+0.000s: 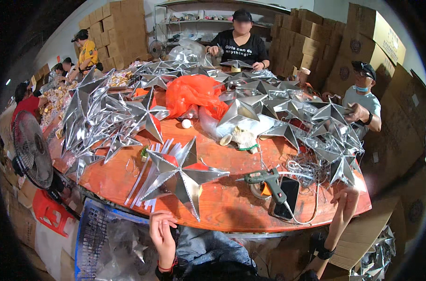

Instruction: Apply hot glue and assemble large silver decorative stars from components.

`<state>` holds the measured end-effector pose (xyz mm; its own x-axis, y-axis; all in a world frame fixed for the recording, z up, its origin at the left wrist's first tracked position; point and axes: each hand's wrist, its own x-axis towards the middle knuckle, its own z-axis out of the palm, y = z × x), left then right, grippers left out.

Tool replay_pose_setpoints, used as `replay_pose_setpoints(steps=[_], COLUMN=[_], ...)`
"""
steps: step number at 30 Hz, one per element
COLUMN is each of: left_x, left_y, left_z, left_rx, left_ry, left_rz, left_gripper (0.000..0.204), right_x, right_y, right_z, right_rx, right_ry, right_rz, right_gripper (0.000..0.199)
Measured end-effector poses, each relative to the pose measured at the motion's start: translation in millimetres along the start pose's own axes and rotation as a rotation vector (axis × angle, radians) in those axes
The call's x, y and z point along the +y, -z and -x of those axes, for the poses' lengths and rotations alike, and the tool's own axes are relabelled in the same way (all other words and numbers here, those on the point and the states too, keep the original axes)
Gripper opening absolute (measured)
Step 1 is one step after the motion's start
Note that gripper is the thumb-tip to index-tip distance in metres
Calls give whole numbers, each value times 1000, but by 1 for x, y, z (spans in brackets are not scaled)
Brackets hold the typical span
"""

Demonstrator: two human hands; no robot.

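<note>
My left hand [162, 233] is just off the table's front edge, its fingers loosely bent and apart, with nothing visible in it. A silver foil five-pointed star [179, 174] lies just beyond it, on top of several white glue sticks [140, 180]. At the right, my right hand [346, 202] is raised by the table corner, fingers loosely apart and holding nothing that I can see. The lowest star of a pile of silver stars [342, 169] is close to its fingertips. Between my hands, a green glue gun [264, 180] rests across a roll of tape [259, 191] beside a black phone [286, 196].
Silver stars [93, 110] are heaped at the left, around a red plastic bag [194, 96]. A white glove [243, 139] and tangled wire [302, 168] lie mid-right. A fan [32, 147], blue crate [92, 239] and open carton [377, 236] flank me. Co-workers sit across and at the right.
</note>
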<state>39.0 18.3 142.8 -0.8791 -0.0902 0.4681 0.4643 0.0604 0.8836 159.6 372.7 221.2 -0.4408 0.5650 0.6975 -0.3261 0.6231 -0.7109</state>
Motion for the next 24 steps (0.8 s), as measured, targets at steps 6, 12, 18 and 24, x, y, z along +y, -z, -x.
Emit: replay_pose_setpoints(steps=[6, 12, 18, 24], left_x=[-8, -19, -24, -34], left_y=[0, -12, -18, -22], left_z=[10, 14, 17, 24], left_rx=[103, 94, 42, 84], left_ry=[157, 282, 286, 269], left_rz=[73, 229, 212, 249], left_gripper=[13, 13, 13, 21], right_x=[8, 4, 9, 8], right_y=[-15, -22, -35, -46], right_z=[5, -1, -2, -9], right_rx=[-48, -75, -120, -161], right_ry=[-65, 19, -40, -86], right_rz=[9, 88, -21, -112], right_gripper=[12, 14, 16, 22])
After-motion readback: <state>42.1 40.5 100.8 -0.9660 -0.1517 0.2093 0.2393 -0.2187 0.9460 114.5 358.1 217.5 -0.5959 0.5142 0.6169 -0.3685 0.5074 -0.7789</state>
